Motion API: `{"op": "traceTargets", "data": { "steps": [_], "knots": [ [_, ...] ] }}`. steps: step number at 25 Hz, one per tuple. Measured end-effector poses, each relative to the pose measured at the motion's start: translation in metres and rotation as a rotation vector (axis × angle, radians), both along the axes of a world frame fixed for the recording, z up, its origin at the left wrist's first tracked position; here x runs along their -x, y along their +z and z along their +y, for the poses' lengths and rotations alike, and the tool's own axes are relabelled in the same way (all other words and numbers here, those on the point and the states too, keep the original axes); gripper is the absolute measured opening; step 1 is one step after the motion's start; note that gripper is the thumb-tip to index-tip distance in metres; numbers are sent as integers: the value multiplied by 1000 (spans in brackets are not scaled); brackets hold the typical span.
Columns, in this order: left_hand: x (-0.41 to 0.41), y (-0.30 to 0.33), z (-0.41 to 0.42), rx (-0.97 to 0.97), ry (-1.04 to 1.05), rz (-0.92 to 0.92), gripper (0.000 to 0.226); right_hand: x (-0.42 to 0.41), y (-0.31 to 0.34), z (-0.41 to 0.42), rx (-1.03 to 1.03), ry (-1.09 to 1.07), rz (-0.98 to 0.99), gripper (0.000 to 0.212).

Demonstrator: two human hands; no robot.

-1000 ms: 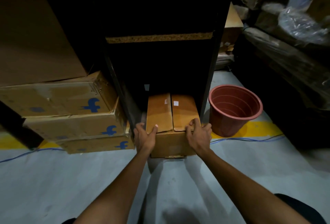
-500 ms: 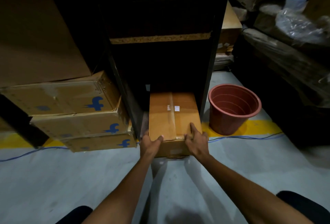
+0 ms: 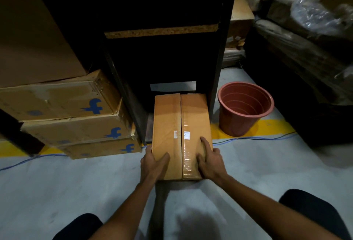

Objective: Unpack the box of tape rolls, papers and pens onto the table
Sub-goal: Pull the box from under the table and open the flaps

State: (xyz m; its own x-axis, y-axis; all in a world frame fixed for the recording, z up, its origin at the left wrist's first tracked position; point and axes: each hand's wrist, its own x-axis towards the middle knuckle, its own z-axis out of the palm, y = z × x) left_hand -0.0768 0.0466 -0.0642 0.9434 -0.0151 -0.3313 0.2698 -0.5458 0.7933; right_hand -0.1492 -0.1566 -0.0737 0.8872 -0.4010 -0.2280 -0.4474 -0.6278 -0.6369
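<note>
Both hands grip the near end of a closed cardboard box [image 3: 181, 134]. The left hand [image 3: 152, 163] wraps the near-left corner, thumb lying on the top flap and fingers curled down the side. The right hand [image 3: 210, 161] clasps the near-right corner, its forefinger stretched forward along the top and its thumb pressed on the taped flap. A seam covered with clear tape runs down the middle of the box between the hands, and a small white label [image 3: 182, 134] sits across it just ahead of the right forefinger. The box's far end lies at the mouth of the bottom bay of a dark shelving unit [image 3: 164, 29], while its near end juts out over the grey floor [image 3: 57, 192]. Out to the left of the left hand, three cartons with blue logos [image 3: 76, 121] lie stacked beside the unit. Out to the right of the right hand stands a reddish-brown plastic bucket [image 3: 244, 109] on a yellow floor stripe [image 3: 267, 127], with plastic-wrapped bundles [image 3: 305, 29] beyond.
</note>
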Motion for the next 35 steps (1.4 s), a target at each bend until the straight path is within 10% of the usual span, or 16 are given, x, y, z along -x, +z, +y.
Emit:
{"op": "traceTargets", "data": {
  "steps": [20, 35],
  "knots": [
    [5, 15, -38, -307, -57, -116, 78, -17, 25, 15, 31, -18, -92, 78],
    [62, 3, -21, -486, -17, -48, 79, 16, 27, 26, 73, 25, 188, 94]
  ]
}}
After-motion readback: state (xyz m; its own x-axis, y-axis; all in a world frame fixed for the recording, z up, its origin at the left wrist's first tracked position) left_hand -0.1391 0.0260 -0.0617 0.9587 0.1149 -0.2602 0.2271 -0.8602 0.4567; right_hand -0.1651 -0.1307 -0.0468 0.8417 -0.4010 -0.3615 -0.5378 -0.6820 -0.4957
